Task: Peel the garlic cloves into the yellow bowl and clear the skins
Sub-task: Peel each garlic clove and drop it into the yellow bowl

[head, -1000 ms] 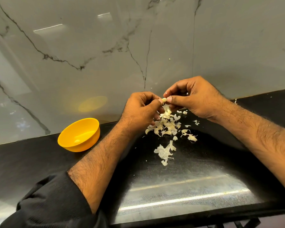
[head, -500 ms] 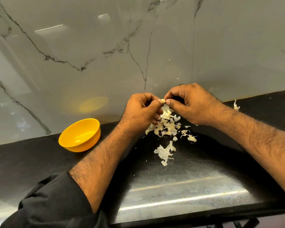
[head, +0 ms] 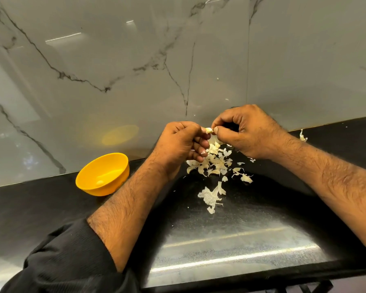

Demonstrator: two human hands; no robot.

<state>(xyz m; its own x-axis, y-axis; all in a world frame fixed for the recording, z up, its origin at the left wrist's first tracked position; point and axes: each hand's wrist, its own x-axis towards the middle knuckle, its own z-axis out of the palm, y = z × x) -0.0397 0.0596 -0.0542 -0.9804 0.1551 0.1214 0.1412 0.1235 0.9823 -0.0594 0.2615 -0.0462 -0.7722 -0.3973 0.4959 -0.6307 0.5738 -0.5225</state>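
Fingertips of the left hand (head: 179,142) and right hand (head: 244,132) pinch one garlic clove (head: 208,130) between them, above the skin pile (head: 215,160). Peeling looks midway; next the bared clove must travel left of the pile to the yellow bowl (head: 103,174), which sits well apart on the black counter (head: 241,218).

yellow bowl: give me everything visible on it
The yellow bowl is a small, round, smooth one that looks like plastic, standing upright and open on the black counter, close to the marble wall, which shows its reflection. It sits left of the left forearm, with no hand touching it. Inside, near the bottom, lies one small pale piece, likely a peeled clove; otherwise it looks nearly empty.
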